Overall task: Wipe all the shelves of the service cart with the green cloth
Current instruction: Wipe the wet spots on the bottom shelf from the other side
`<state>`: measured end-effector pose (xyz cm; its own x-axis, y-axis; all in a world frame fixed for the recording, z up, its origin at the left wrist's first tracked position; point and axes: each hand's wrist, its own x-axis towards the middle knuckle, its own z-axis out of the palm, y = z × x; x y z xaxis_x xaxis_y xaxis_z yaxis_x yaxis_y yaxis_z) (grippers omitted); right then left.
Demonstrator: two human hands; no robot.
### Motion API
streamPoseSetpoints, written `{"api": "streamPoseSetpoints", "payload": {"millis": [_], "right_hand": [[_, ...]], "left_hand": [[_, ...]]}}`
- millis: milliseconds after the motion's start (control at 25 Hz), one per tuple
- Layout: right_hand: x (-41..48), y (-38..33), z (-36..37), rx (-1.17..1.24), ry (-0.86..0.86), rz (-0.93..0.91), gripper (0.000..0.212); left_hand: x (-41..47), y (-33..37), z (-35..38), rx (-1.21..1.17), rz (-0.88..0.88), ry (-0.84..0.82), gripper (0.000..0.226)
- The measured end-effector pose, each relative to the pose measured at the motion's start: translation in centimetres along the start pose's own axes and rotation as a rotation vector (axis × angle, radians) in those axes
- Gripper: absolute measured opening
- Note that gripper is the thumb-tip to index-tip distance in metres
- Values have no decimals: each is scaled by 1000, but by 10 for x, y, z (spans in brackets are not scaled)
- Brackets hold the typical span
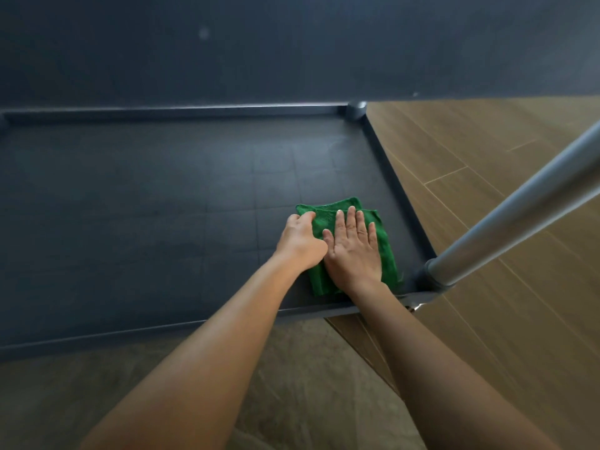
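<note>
No text, label, brand, number or sign can be read here (the view is soft and dim). The cloth (386, 245) is plain green. The shelf (162, 206) under it shows only a faint grid of lines. The post (519, 206) right of the cloth is bare grey, and the floor (487, 157) beyond it shows only plank seams.

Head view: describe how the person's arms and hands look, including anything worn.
Both forearms are bare, with no sleeves in view. The left hand and right hand wear no gloves; neither wrist carries a watch or bracelet. Nails look short and unpainted. A ring cannot be made out.
</note>
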<state>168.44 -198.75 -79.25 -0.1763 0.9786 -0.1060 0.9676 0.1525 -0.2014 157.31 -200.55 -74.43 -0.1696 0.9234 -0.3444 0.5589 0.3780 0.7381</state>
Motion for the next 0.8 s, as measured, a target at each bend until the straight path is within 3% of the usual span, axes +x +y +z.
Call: {"api": "streamPoseSetpoints", "payload": {"millis": [280,480,640,800], "right_hand": [[-9,-66,15,16,-10,-13,61],[-10,-71,17,-1,-7,-16,64],[-11,-69,16,-7,6,-52,74],[-17,-77,11,55,-6,-168,94]], "left_hand": [[-10,-44,-55,65,24,-16,76],[-14,-58,-58,106,47,-78,80],[-18,-59,-66,-250,-54,-17,71],[-25,-45,-68,-610,-168,-20,40]]}}
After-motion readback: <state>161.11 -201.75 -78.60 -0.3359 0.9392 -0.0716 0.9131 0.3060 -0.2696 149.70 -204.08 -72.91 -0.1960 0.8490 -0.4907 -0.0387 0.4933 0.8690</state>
